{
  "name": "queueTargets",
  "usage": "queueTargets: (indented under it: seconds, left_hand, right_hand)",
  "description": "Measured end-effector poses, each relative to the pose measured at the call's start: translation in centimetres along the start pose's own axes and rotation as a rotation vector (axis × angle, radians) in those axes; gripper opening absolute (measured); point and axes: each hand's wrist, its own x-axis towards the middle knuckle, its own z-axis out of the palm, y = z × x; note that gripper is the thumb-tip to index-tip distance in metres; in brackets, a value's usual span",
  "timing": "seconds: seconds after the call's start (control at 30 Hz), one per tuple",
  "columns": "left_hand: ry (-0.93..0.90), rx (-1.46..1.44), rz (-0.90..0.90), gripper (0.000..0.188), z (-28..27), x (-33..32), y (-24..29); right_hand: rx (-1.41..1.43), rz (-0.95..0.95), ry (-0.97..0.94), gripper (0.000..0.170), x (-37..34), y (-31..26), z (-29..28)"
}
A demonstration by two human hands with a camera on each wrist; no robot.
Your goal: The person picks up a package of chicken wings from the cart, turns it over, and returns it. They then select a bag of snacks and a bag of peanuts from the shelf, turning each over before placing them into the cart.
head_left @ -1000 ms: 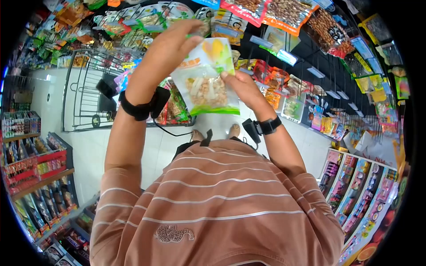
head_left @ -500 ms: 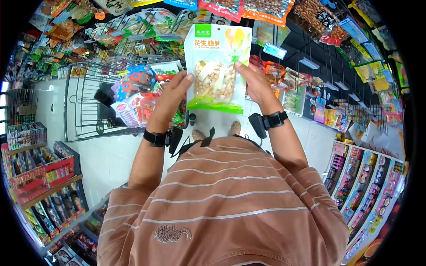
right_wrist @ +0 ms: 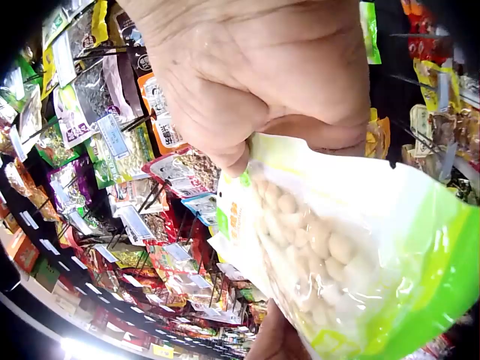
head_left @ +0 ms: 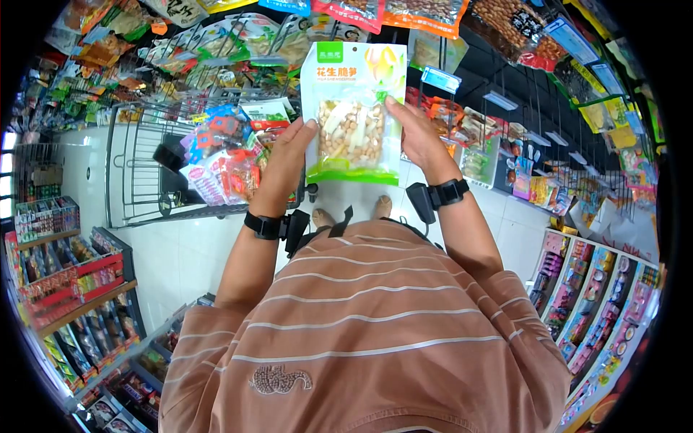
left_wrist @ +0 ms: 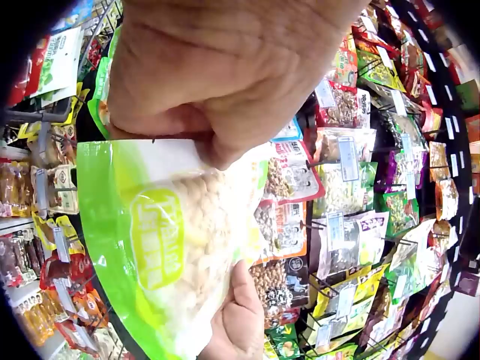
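Our left grip and right grip pinch the bag by its sides, and we should keep its front flat, squeezing lightly.

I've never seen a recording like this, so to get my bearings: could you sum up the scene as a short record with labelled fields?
Setting: shop aisle with hanging snack packets
Held item: white-and-green snack bag, printed front facing the wearer, pale pieces visible inside
Left hand: grips the bag's left edge
Right hand: grips its right edge
Nearby: wire cart holding colourful packets
Clothing: brown striped shirt
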Motion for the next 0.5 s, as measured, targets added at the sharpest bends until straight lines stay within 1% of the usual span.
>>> queueTargets:
  seconds: [0.03, 0.13, 0.17, 0.23, 0.33, 0.43, 0.5]
  left_hand:
    - [0.016, 0.027, 0.001, 0.050, 0.1, 0.0, 0.0]
    - [0.070, -0.070, 0.023, 0.048, -0.2, 1.3, -2.0]
    - [0.050, -0.077, 0.017, 0.053, -0.5, 1.5, -2.5]
    - [0.009, -0.091, 0.004, 0.062, -0.1, 1.2, -1.9]
    - [-0.013, -0.066, 0.047, 0.064, 0.3, 1.2, -1.6]
    - [0.029, -0.049, 0.010, 0.062, -0.1, 1.4, -2.2]
    - [-0.002, -0.077, -0.008, 0.062, 0.1, 1.1, -1.7]
  right_hand:
    - [0.000, -0.003, -0.004, 0.051, -0.1, -0.1, 0.0]
    - [-0.001, -0.008, -0.004, 0.051, -0.3, -0.3, 0.0]
    - [-0.004, -0.008, 0.003, 0.050, -0.3, -0.3, 0.0]
    - [-0.002, -0.006, -0.011, 0.050, -0.5, -0.2, -0.2]
    - [0.008, -0.016, -0.049, 0.049, -0.5, -0.6, -0.3]
    - [0.016, -0.019, -0.038, 0.050, -0.9, -0.6, 0.0]
    - [0.019, -0.010, -0.040, 0.050, -1.0, -0.9, 0.1]
